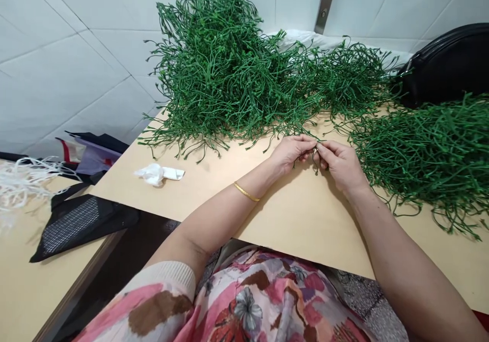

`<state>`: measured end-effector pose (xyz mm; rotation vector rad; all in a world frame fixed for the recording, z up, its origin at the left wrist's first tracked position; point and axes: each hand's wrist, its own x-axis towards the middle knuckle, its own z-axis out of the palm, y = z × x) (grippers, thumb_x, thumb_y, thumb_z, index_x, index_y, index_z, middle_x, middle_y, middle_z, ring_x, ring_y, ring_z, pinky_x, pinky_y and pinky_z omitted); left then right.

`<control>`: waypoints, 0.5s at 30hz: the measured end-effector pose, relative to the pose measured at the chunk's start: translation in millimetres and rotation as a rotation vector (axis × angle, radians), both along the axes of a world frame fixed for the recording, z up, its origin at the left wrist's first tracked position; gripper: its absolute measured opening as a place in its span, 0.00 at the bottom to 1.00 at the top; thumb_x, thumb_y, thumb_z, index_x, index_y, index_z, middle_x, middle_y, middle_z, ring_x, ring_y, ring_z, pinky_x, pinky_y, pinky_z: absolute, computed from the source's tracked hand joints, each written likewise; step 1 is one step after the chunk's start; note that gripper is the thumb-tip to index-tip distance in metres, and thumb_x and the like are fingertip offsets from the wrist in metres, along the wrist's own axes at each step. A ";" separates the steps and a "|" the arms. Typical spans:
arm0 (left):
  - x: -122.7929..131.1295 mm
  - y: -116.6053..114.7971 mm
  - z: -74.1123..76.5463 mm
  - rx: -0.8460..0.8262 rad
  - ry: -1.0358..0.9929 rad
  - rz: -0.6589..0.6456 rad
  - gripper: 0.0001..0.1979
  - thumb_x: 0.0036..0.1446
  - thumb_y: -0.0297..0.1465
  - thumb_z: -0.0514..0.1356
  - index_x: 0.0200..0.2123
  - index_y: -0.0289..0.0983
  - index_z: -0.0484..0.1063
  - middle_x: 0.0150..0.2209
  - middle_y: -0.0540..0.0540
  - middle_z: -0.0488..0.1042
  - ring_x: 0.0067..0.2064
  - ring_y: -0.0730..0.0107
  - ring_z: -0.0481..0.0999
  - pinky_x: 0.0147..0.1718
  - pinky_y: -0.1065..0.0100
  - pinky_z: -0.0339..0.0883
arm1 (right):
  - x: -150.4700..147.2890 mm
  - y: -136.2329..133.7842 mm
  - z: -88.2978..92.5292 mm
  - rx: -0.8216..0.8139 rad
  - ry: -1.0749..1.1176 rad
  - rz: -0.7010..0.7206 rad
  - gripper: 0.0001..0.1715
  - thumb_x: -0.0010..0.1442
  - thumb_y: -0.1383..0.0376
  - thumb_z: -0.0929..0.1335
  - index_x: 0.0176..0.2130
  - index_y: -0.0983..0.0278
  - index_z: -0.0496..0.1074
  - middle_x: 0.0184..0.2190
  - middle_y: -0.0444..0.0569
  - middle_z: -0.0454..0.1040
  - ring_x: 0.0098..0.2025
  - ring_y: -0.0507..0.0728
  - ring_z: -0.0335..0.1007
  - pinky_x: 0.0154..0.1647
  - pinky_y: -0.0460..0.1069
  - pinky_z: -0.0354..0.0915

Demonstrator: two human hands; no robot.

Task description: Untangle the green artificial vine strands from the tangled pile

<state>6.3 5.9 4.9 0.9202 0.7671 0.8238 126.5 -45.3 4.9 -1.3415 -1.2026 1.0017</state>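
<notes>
My left hand (292,153) and my right hand (340,164) meet over the table, fingertips nearly touching. Both pinch a thin green cord (315,165), whose end hangs down between them. How its middle runs is hidden by my fingers. Behind my hands rises a tall heap of green cords (225,72) with small knobbed ends, spreading to the right along the wall. A second pile of green cords (428,153) lies just right of my right hand.
A crumpled white tissue (155,174) lies on the pale table (206,187) at left. A black bag (451,67) stands at back right. On another surface at far left are white cords (26,179) and a black mesh pouch (72,222). A tiled wall (114,6) closes the back.
</notes>
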 end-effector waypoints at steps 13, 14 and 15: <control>10.6 -11.8 3.8 0.000 -0.008 0.111 0.10 0.50 0.19 0.54 0.19 0.34 0.61 0.16 0.53 0.60 0.17 0.83 0.58 0.19 0.75 0.51 | 1.4 -3.0 1.4 0.055 -0.605 -0.101 0.17 0.54 0.61 0.62 0.18 0.63 0.59 0.14 0.41 0.55 0.20 0.49 0.49 0.23 0.46 0.47; 9.7 -10.9 4.2 0.000 -0.008 0.088 0.09 0.49 0.18 0.54 0.20 0.34 0.62 0.16 0.53 0.60 0.18 0.82 0.58 0.19 0.75 0.51 | 1.8 -3.0 1.2 0.058 -0.605 -0.096 0.17 0.54 0.61 0.62 0.18 0.63 0.58 0.14 0.41 0.55 0.20 0.49 0.49 0.23 0.46 0.47; 8.5 -9.8 4.3 0.012 -0.003 0.060 0.09 0.48 0.18 0.54 0.20 0.33 0.63 0.16 0.53 0.60 0.18 0.82 0.58 0.19 0.75 0.51 | 2.1 -2.9 0.9 0.061 -0.600 -0.094 0.16 0.54 0.61 0.62 0.18 0.63 0.58 0.14 0.40 0.55 0.21 0.49 0.48 0.23 0.46 0.47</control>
